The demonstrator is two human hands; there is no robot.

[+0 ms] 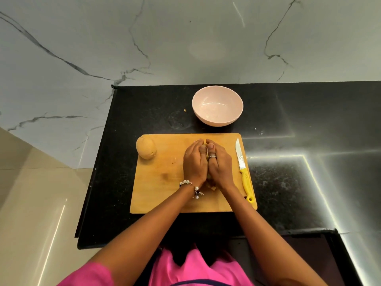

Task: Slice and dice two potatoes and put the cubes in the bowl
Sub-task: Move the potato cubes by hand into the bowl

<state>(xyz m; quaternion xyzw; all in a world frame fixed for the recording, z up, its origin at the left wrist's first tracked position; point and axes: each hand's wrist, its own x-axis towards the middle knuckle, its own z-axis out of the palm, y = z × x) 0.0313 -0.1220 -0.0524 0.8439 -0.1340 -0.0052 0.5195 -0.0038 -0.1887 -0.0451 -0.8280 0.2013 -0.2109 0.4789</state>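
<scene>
So the biggest thing here is the black speckled stone countertop (288,182), backed by a grey-white marble wall with dark veins (103,48), with beige glossy floor tiles (31,203) off to the person's left. Strip lighting glares off the counter on the right.

On the counter sits a rectangular light wooden cutting board (160,193), and just past its far edge a pale pink round bowl (217,120) that looks empty so far. A whole tan unpeeled potato (146,149) rests on the board's far left corner, uncut.

Both hands are cupped together mid-board: the left hand (193,162), beaded bracelet on the wrist, and the right hand (219,164), ring on the thumb, curl their fingers around a pile of pale yellow potato cubes (212,185), mostly hidden, with a few peeking out at the wrists. Looks like a scoop for the bowl.

To do it well she should keep the palms tight together so nothing drops, lift low and straight to the bowl.

The yellow-handled steel knife (243,168) lies untouched along the board's right edge, blade pointing away from her.
</scene>
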